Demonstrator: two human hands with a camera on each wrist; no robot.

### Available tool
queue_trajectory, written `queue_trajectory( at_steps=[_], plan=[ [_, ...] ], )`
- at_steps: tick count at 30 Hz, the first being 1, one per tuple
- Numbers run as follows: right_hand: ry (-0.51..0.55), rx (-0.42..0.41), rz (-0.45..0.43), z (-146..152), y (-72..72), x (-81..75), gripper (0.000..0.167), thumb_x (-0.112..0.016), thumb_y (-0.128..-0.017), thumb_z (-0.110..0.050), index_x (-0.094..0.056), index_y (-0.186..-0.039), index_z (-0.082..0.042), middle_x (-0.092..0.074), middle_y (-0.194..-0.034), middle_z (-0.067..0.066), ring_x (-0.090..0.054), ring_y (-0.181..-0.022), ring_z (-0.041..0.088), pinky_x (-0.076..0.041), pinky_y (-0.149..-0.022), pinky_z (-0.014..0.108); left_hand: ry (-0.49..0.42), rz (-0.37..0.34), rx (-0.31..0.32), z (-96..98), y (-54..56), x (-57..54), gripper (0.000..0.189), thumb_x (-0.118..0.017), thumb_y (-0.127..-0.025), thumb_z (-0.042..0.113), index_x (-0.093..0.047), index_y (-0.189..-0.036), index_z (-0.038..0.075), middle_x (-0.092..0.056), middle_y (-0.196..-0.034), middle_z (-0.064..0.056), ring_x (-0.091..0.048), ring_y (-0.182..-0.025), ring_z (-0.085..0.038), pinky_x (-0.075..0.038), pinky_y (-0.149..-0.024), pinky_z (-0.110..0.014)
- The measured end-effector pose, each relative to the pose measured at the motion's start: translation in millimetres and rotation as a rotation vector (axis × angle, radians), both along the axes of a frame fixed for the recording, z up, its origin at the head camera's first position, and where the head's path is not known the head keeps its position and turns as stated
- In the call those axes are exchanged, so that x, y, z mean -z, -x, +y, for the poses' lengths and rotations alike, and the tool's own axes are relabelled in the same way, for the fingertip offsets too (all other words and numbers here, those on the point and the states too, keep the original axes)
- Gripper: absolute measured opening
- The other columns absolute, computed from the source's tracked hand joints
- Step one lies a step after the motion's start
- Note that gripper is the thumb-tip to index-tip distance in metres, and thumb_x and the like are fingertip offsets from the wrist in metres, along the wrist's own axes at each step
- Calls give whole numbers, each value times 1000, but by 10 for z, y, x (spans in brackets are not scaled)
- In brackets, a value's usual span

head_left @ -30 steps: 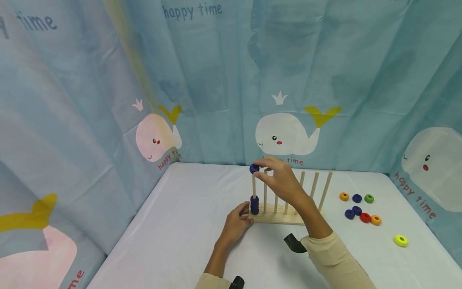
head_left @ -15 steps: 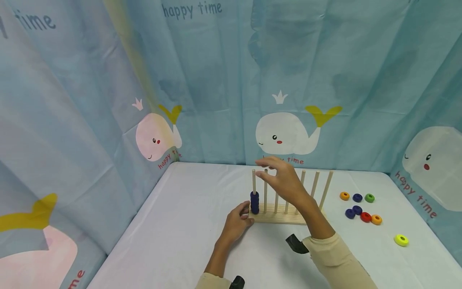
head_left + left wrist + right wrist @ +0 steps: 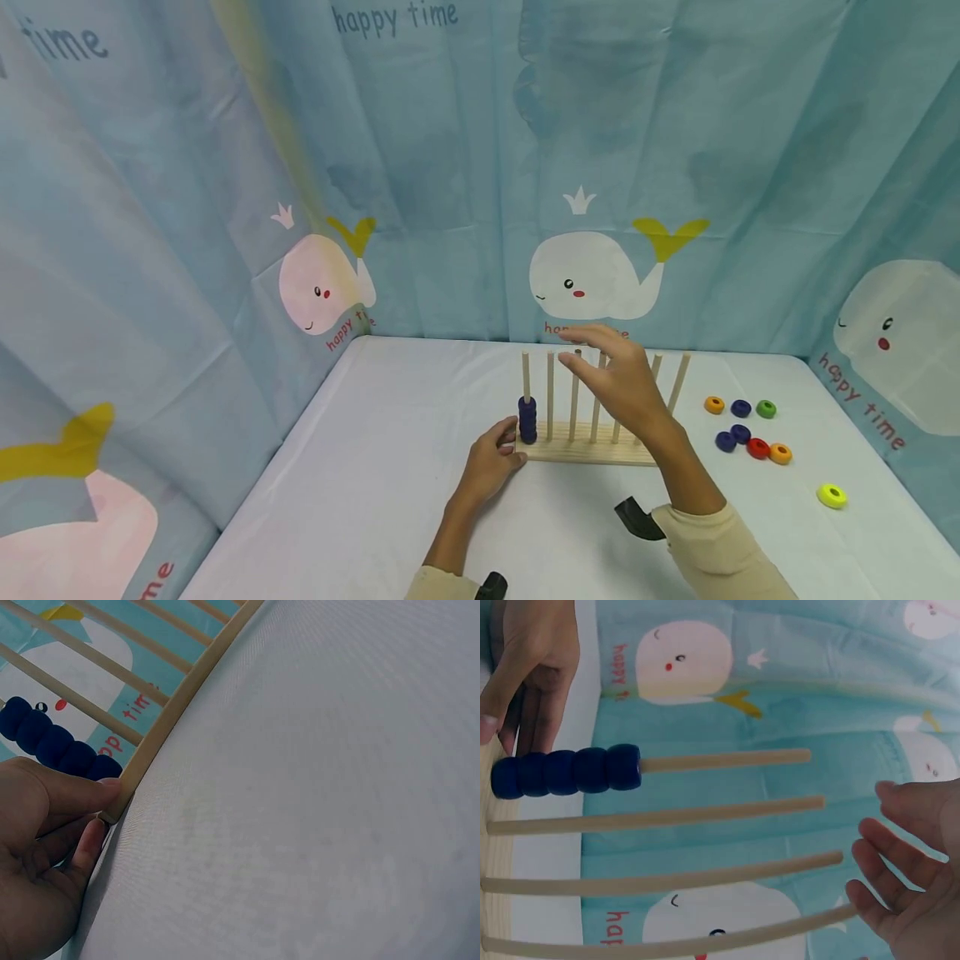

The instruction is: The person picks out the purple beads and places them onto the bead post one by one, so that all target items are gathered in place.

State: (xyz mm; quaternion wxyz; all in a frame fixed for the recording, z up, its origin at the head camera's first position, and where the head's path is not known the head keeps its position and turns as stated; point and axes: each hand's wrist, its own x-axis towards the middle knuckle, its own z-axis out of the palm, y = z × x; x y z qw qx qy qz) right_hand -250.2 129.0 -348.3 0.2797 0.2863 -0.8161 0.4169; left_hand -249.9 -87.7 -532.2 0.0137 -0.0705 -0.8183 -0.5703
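Note:
A wooden bead rack [image 3: 585,452] with a row of upright pegs stands on the white table. Several dark blue beads [image 3: 568,771] are stacked on its leftmost peg, with bare peg showing above them. My left hand [image 3: 489,467] grips the left end of the rack's base; in the left wrist view the thumb [image 3: 94,793] presses on the edge beside the bead stack. My right hand [image 3: 626,385] is raised over the tops of the pegs, thumb and fingers spread apart and holding nothing. The other pegs in view carry no beads.
Loose beads lie to the right of the rack: orange [image 3: 715,405], green [image 3: 766,409], red [image 3: 757,448], another orange and several blue [image 3: 725,442]. A yellow bead [image 3: 832,496] lies nearer the front right. A whale-printed curtain [image 3: 450,167] hangs behind and beside the table.
My right hand let go of a blue bead at the top of the leftmost peg; the bead dropped onto the stack. That hand then moved right, still raised. My left hand stayed put.

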Motion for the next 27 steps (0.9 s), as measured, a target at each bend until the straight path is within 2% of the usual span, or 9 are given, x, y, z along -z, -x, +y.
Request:
queue_trajectory(
  at_steps=[4,7,9,14,22,27],
  plan=[
    [10,44,0,114,-64,20,31,-72,-89,-21,-70,-120,-16,-64,-118,-6,-57,-104,12,-50,-84,31,8,-2,-7,-8,7,6,62,-74,-83,5,-52,-140,14,-62,-122,-6,-60,-108,-17,-51,-93,-29],
    [26,66,-1,205,-99,38,30,-72,-89,-22,-70,-119,-16,-64,-119,-8,-56,-102,10,-48,-84,21,7,2,-9,-13,13,17,62,-74,-83,6,-52,-140,14,-62,-123,-6,-60,-107,-17,-51,-92,-29],
    [41,72,-1,266,-117,47,29,-72,-89,-21,-70,-118,-18,-64,-119,-9,-56,-104,10,-47,-86,18,6,4,-10,-15,17,23,62,-74,-82,5,-52,-140,14,-62,-124,-5,-60,-107,-17,-51,-92,-29],
    [76,77,22,418,-140,75,29,-73,-88,-14,-71,-117,-18,-66,-117,-5,-59,-101,14,-46,-87,16,4,4,-3,-12,22,28,62,-73,-83,4,-52,-141,13,-61,-125,-6,-60,-110,-18,-51,-93,-28],
    [101,136,47,692,-167,142,32,-74,-84,0,-71,-115,-8,-66,-115,4,-60,-98,18,-45,-84,10,11,-1,4,-4,8,20,62,-73,-83,6,-51,-141,11,-60,-126,-8,-59,-111,-19,-51,-93,-29],
    [126,156,12,845,-216,151,31,-72,-86,-3,-70,-116,-9,-66,-113,1,-60,-98,11,-46,-85,12,15,-6,-4,8,4,16,62,-73,-83,6,-51,-141,13,-61,-125,-7,-59,-110,-18,-51,-93,-28]
  ],
)
